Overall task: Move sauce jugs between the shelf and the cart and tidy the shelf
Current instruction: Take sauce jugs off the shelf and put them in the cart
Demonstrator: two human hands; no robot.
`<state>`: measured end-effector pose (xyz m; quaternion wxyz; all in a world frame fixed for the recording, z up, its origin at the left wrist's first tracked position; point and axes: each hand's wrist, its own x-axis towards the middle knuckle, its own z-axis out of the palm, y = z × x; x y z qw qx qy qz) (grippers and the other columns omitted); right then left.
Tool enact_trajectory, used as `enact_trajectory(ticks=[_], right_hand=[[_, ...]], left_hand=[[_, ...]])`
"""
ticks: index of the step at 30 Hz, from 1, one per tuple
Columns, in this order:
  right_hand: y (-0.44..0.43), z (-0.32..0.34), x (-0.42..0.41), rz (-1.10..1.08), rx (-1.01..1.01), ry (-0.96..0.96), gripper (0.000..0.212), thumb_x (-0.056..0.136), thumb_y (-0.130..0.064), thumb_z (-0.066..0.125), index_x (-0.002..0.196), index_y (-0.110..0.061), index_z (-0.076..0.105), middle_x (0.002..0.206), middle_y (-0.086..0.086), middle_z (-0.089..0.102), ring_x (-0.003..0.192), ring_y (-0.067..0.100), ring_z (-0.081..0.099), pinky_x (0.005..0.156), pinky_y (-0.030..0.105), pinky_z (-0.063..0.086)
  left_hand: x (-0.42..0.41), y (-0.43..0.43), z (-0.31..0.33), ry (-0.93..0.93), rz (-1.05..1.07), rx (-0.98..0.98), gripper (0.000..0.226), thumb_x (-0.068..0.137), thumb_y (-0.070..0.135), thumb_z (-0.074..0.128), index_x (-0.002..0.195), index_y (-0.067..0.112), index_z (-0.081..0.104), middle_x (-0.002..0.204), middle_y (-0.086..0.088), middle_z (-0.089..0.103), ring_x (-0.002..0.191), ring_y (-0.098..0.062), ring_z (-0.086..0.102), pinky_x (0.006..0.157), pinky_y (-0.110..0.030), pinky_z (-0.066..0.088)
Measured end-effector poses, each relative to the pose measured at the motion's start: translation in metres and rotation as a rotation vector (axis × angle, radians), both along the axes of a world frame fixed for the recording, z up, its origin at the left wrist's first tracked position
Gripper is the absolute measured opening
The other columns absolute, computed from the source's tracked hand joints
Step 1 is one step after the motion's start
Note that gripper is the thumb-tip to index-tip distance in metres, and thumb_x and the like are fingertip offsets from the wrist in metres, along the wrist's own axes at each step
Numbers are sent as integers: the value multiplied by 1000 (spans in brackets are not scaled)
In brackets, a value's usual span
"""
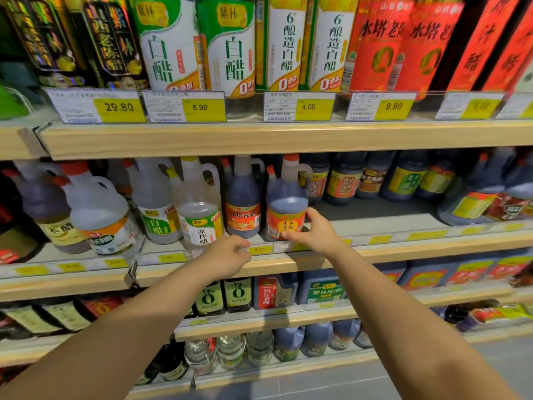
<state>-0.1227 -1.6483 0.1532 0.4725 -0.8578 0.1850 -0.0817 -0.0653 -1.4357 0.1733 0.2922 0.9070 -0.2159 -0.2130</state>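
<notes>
Bright, even store light comes from overhead. The upper shelf board (pixel 259 138) shades the jug necks above the right grip (pixel 313 229). Focus is best on the dark vinegar jug (pixel 285 209) in that grip. Far up and left of the left grip (pixel 230 252), the black-labelled bottles (pixel 95 39) smear with colour fringes. Shelf lines bow toward the corners, and the price tag (pixel 473 106) far up and right of the grips is blurred and washed out.

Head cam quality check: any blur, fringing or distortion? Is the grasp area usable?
Head view: upper wooden shelf edge bows from wide-angle distortion; black-labelled bottles top left smear with colour fringing; centre is sharper, right hand gripping the dark red-capped plastic jug reads clearly; far-right yellow price tag is blurred.
</notes>
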Motion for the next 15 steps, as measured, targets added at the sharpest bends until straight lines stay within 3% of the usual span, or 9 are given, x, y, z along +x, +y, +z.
enact_trajectory(ticks=[4,7,10,13,15], right_hand=[[35,-5,-44,-162,-170,-48,62,79,-36,72,132,-14,50,131,5,56,122,23,50,97,34,44],[76,-5,-83,-148,-53,-60,30,84,-30,67,109,-16,60,106,3,63,94,18,59,75,25,46],[128,-6,-120,-76,38,-54,12,85,-24,67,90,-16,60,74,-5,58,70,13,56,67,26,43],[183,-14,-147,47,127,22,12,86,-19,66,87,-8,60,72,0,55,66,11,51,62,20,41],[221,-20,-156,152,144,84,11,86,-15,65,88,-6,61,76,2,56,70,14,51,66,23,42]], left_hand=[[-37,23,8,54,126,-192,37,90,21,54,127,18,56,130,0,55,106,-15,53,80,-22,43],[-79,55,7,91,239,-329,29,91,22,52,119,21,60,115,4,57,96,-10,50,68,-20,41],[-127,102,-5,173,369,-440,22,92,21,51,111,25,62,101,13,56,97,-7,50,77,-21,39],[-169,154,-23,293,508,-475,18,94,23,51,108,26,62,110,9,57,105,-10,51,88,-28,40],[-191,191,-28,327,643,-487,14,93,21,52,101,23,63,115,0,59,113,-18,55,97,-36,42]])
